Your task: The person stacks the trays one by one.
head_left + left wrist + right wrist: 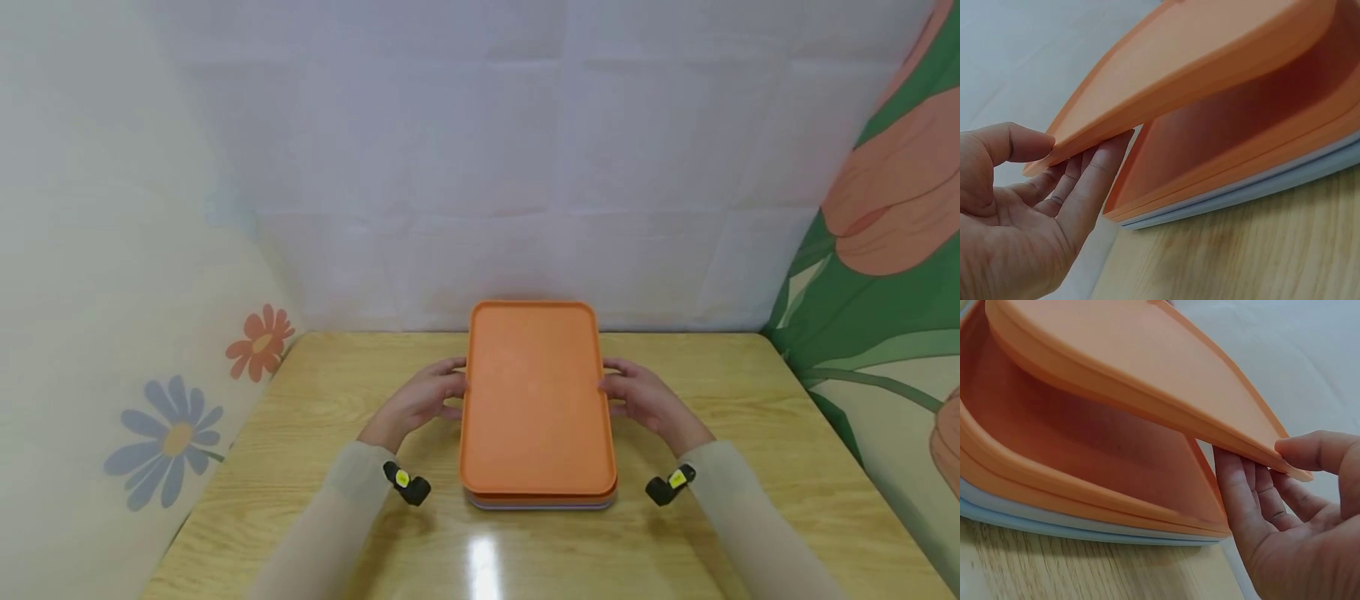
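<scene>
An orange rectangular tray (536, 396) with a low raised rim is held above a stack of similar trays. My left hand (427, 393) grips its left edge, thumb on the rim and fingers underneath. On the opposite edge my right hand (645, 396) pinches the rim the same way. Both wrist views show a gap between the lifted tray (1166, 81) and the orange tray (1085, 456) under it. Below that lie pale grey and light blue trays (1210, 203), their edges showing. The lower stack is mostly hidden in the head view.
The stack rests on a wood-grain table (360, 367). A white cloth backdrop (450, 167) hangs behind the table's far edge. Flower-patterned cloths stand at the left (172, 442) and right (892, 183). A black wrist camera (407, 483) sits on the left sleeve, another (670, 485) on the right.
</scene>
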Demonstrator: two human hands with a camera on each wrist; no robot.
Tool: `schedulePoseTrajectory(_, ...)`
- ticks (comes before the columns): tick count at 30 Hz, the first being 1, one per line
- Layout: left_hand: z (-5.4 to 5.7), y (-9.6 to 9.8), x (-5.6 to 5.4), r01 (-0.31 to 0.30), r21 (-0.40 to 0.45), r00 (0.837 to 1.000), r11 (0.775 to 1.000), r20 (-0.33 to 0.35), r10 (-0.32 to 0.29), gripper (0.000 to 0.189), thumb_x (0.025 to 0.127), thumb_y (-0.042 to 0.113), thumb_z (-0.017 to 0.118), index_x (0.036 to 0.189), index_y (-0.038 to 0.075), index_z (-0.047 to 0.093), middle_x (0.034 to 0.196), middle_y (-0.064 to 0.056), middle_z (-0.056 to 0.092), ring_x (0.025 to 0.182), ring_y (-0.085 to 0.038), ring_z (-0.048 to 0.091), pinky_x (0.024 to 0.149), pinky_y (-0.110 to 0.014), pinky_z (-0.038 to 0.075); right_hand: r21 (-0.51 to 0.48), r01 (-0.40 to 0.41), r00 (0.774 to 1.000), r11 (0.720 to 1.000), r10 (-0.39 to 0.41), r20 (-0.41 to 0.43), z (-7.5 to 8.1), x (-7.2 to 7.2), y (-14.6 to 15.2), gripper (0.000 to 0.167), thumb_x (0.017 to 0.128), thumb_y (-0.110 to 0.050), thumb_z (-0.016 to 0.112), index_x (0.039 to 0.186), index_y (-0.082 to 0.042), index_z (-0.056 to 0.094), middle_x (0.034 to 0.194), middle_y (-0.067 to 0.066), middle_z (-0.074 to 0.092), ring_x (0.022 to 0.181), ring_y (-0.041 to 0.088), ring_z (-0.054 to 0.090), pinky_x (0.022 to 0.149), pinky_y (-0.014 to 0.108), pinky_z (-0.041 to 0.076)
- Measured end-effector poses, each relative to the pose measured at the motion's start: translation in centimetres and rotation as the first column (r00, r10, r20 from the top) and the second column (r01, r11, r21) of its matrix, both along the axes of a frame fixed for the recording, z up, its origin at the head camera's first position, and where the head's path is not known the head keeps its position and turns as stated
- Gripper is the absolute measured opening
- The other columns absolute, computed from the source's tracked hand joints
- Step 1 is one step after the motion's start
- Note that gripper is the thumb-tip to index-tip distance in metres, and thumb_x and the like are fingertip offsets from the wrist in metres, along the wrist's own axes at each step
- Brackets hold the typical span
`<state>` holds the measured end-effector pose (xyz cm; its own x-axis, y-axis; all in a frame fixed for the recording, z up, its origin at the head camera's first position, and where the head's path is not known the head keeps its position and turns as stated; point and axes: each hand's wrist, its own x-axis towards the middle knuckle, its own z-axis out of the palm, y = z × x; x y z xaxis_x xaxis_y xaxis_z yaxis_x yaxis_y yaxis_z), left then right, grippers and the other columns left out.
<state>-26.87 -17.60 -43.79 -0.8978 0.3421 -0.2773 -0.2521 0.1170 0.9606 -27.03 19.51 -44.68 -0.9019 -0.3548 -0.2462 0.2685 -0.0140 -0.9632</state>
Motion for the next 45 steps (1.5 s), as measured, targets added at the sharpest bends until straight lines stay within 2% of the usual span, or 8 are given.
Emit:
schedulePoseTrajectory(4,-0.1,0.1,-0.1,-0.014,0.000,1.000,1.000,0.016,0.014,0.063,0.101,0.008,0.050,0.158,0.001,0.024,0.127,-0.016,0.058,0.104,-0.019,0.060,0.077,-0.038,0.057,0.041,0.016,1.000,0.999,-0.016,0.009,-0.1,-0.4,-0.1,0.061,0.102,-0.006,0.052,0.156,0.004,0.026,0.112,0.005,0.065,0.095,0.013,0.066,0.086,0.040,0.058)
schedulePoseTrajectory(10,-0.8,0.3,-0.3,-0.027,0.016,0.999,1.000,0.033,0.026,0.063,0.099,0.004,0.049,0.157,-0.002,0.023,0.126,-0.016,0.056,0.103,-0.021,0.059,0.081,-0.041,0.058,0.044,0.006,1.000,0.999,-0.006,0.004,-0.5,-0.7,-0.2,0.061,0.101,-0.005,0.051,0.156,0.005,0.026,0.109,0.004,0.064,0.093,0.013,0.065,0.083,0.039,0.059)
schedulePoseTrajectory(19,-1.4,0.4,-0.1,-0.018,0.023,0.999,1.000,0.033,0.017,0.063,0.100,0.003,0.048,0.156,-0.004,0.023,0.124,-0.016,0.056,0.104,-0.020,0.059,0.079,-0.038,0.058,0.094,0.005,1.000,0.996,-0.005,-0.005,-1.4,-0.8,-0.1,0.059,0.101,-0.005,0.052,0.155,0.006,0.029,0.127,0.015,0.059,0.096,0.014,0.065,0.083,0.040,0.059)
schedulePoseTrajectory(26,-1.7,0.6,-0.1,-0.019,0.017,0.999,1.000,0.043,0.018,0.062,0.099,0.004,0.049,0.156,-0.005,0.025,0.124,-0.017,0.056,0.105,-0.022,0.059,0.079,-0.040,0.059,0.142,0.015,1.000,0.990,-0.011,-0.024,-1.4,-0.7,-0.2,0.060,0.099,-0.006,0.054,0.154,0.006,0.032,0.129,0.019,0.058,0.097,0.015,0.065,0.081,0.038,0.060)
schedulePoseTrajectory(35,-1.8,0.7,0.0,0.005,-0.021,1.000,1.000,0.027,-0.004,0.057,0.101,0.003,0.049,0.154,-0.004,0.030,0.130,-0.020,0.054,0.106,-0.024,0.060,0.081,-0.044,0.060,0.228,0.023,0.998,0.973,-0.009,-0.060,-0.9,-0.4,-0.4,0.061,0.096,-0.006,0.057,0.152,0.008,0.036,0.130,0.023,0.059,0.101,0.019,0.065,0.078,0.037,0.060)
schedulePoseTrajectory(41,-1.6,0.7,-0.1,0.017,-0.088,1.000,0.996,0.013,-0.016,0.054,0.101,0.004,0.050,0.152,-0.006,0.035,0.134,-0.024,0.055,0.110,-0.027,0.060,0.083,-0.044,0.060,0.291,0.023,0.997,0.957,0.001,-0.081,-0.7,-0.2,-0.7,0.058,0.097,-0.005,0.055,0.151,0.008,0.037,0.134,0.029,0.057,0.102,0.020,0.064,0.080,0.038,0.060)
schedulePoseTrajectory(45,-1.5,0.8,0.0,0.026,-0.135,1.000,0.990,-0.001,-0.027,0.054,0.101,0.004,0.051,0.151,-0.008,0.034,0.138,-0.027,0.053,0.113,-0.029,0.060,0.085,-0.043,0.060,0.318,0.034,0.996,0.948,-0.007,-0.086,-0.7,-0.1,-0.9,0.057,0.096,-0.002,0.055,0.150,0.009,0.040,0.126,0.027,0.061,0.096,0.019,0.065,0.078,0.037,0.061)
